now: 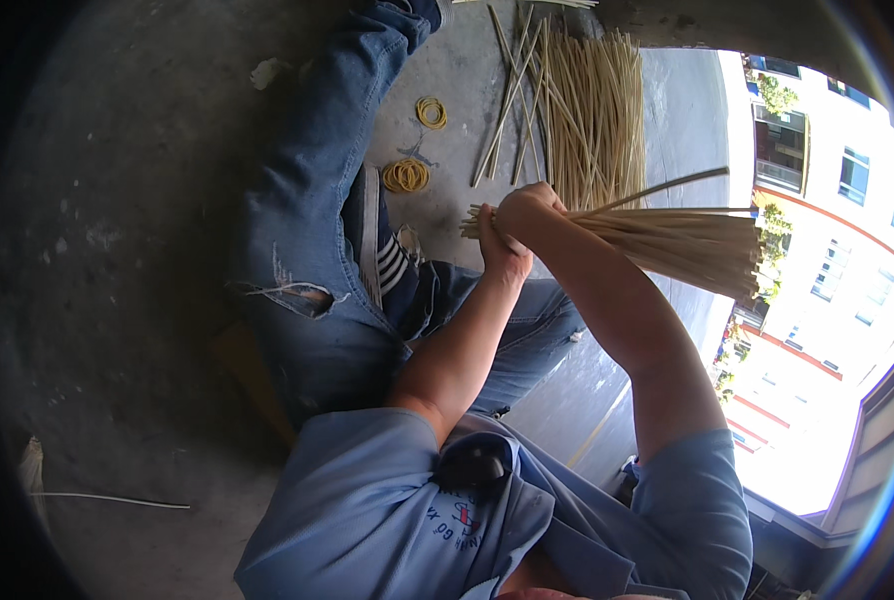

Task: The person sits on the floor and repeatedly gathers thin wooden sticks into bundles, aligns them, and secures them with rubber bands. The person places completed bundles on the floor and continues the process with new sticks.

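A thick bundle of thin, pale wooden sticks (682,245) lies across my hands, its long end fanning out to the right. My left hand (504,255) is closed around it near its short left end, where a few tips poke out. Pressed against it, my right hand (529,212) also grips the bundle; its curled fingers are partly hidden. One stick (667,187) angles up away from the others. Whether a band goes round the bundle under my hands cannot be made out.
Beyond my hands, a large pile of loose sticks (597,110) lies on the concrete floor (147,250), with several stray ones beside it. Two heaps of yellow rubber bands, one larger (405,176) and one smaller (431,112), lie near my bent leg (307,200). Bright buildings stand at right.
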Motion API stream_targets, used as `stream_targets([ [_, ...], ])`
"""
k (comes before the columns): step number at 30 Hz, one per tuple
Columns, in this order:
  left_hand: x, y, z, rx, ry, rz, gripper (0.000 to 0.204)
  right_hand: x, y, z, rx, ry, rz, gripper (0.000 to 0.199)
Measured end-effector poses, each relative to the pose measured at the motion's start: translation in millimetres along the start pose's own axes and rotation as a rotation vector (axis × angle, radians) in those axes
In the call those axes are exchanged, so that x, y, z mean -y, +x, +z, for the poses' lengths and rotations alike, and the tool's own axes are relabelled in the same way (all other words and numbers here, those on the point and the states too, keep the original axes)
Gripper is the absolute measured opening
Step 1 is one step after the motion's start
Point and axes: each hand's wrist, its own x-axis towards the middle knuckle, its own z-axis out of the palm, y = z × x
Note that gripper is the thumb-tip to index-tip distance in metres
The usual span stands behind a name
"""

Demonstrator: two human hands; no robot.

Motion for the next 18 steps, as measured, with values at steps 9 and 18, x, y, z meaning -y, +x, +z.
stream_targets([
  [9,-39.6,-25.6,90.5,0.108,1.047,0.276,0.010,14.0,13.3,22.2,-0.102,0.236,0.032,0.042],
  [18,-35.7,-14.2,40.4,-0.072,0.676,-0.135,0.034,38.4,28.6,15.2,-0.192,0.449,0.188,0.043],
])
